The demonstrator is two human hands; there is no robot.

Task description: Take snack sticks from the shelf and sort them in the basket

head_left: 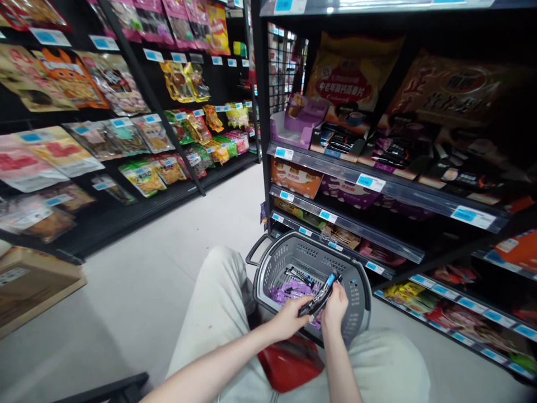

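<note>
Leftmost, well apart from the fingers, a brown cardboard box (pixel 36 285) sits on the pale floor (pixel 168 232) and seems to pose no trouble. Nearer, the dark looped plastic handle (pixel 253 246) sticks out beyond the left-hand fingers; a knee knocking it could swing the basket round. Below and left of the fingers, small shiny purple packets (pixel 289 291) and loose black sachets (pixel 298 275) lie in the grey perforated plastic basket (pixel 356 313); anything dropped would probably mix with them and be awkward to pick out.

The left hand (pixel 289 319) pinches the lower end of a bundle of slim black stick sachets with blue at the top (pixel 321 299), held over the basket. The right hand (pixel 337 302) has its fingers closed about the upper part. Their glossy wrappers could slide on each other if either grip loosened, and squeezing or bending them hard might crease or split one. How many there are cannot be told.

Right of the fingers, the black shelf unit (pixel 377 182) stands close behind the basket's far side, so a forward shove could bump the basket against the lower shelf. Whether the red object (pixel 289 364) under the basket supports it is unclear; if so, it might tip.
</note>
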